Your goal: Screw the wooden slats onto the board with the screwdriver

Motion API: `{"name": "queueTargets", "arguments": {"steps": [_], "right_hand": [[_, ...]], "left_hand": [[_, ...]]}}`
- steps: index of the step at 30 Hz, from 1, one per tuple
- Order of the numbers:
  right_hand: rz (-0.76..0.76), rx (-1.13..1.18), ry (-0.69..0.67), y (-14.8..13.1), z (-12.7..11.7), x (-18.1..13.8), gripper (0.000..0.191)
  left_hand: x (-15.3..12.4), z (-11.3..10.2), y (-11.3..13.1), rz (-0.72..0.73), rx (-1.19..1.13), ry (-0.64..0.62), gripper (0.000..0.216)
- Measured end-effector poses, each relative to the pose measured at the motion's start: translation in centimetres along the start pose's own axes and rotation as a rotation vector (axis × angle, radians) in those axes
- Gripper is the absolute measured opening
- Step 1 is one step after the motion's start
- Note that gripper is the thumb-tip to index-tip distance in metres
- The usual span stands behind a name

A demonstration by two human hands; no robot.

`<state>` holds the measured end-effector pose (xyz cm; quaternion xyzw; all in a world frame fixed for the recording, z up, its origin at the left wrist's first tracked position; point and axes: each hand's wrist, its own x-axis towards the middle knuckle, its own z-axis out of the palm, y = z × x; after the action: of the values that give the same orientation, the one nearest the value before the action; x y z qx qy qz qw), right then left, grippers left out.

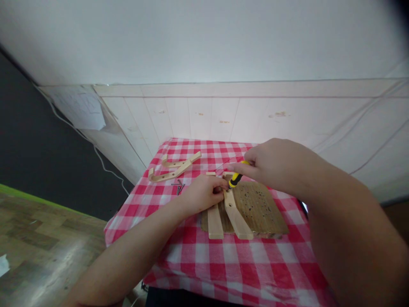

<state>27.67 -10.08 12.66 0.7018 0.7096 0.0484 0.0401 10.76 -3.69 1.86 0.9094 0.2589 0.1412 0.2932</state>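
My right hand (266, 164) is wrapped round the yellow and black handle of a screwdriver (235, 179), which is tilted with its tip down. The tip meets a pale wooden hook (237, 219) near its far end; a hole shows further down this hook. My left hand (203, 192) is closed beside the tip, fingertips at the hook's edge. What its fingers pinch, if anything, is hidden. A second wooden hook (215, 224) lies partly under my left hand. Both hooks rest on a brown wooden board (265, 211) dotted with small holes.
A red and white checked cloth (198, 256) covers the table. Several screws (179, 186) lie left of my left hand. Beyond them are two more curved wooden pieces (174, 172) with holes. A white panelled wall (201, 117) stands directly behind the table.
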Motion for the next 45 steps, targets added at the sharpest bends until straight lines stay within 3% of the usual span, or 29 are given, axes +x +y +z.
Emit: {"name": "queueTargets", "arguments": {"steps": [2,5,9,12,16,22,28,33,36,42,45], "right_hand": [[-0.017,0.035,0.044,-0.3,0.2,0.2,0.047],[-0.167,0.179,0.085,0.0,0.5,0.1,0.030],[-0.302,0.225,0.022,0.7,0.5,-0.5,0.028],[-0.180,0.063,-0.012,0.5,0.3,-0.7,0.041],[0.006,-0.055,0.071,-0.4,0.6,-0.3,0.060],[-0.191,0.106,0.085,0.6,1.3,0.6,0.026],[-0.198,0.115,-0.047,0.6,0.3,0.0,0.030],[0.007,-0.019,0.077,-0.6,0.5,0.1,0.054],[-0.071,0.045,0.107,-0.8,0.9,0.3,0.044],[-0.207,0.145,0.030,0.1,0.9,0.1,0.028],[-0.158,0.066,-0.030,0.2,0.8,-0.1,0.032]], "left_hand": [[0.0,0.0,0.0,0.001,-0.016,0.001,0.028],[0.0,0.0,0.0,0.003,-0.026,0.006,0.028],[0.0,0.0,-0.1,-0.004,-0.029,0.003,0.027],[-0.1,0.0,-0.1,-0.005,-0.026,-0.014,0.027],[0.0,-0.2,-0.2,-0.011,0.006,-0.027,0.026],[0.0,-0.2,-0.3,0.016,0.010,-0.027,0.029],[-0.1,-0.2,-0.3,0.009,0.009,-0.019,0.030],[0.0,-0.2,-0.2,0.013,0.031,-0.007,0.025],[0.0,-0.2,-0.3,0.009,0.044,0.002,0.026],[0.0,-0.1,-0.5,0.014,0.020,-0.011,0.028],[0.0,-0.2,-0.4,0.011,0.009,-0.009,0.030]]}}
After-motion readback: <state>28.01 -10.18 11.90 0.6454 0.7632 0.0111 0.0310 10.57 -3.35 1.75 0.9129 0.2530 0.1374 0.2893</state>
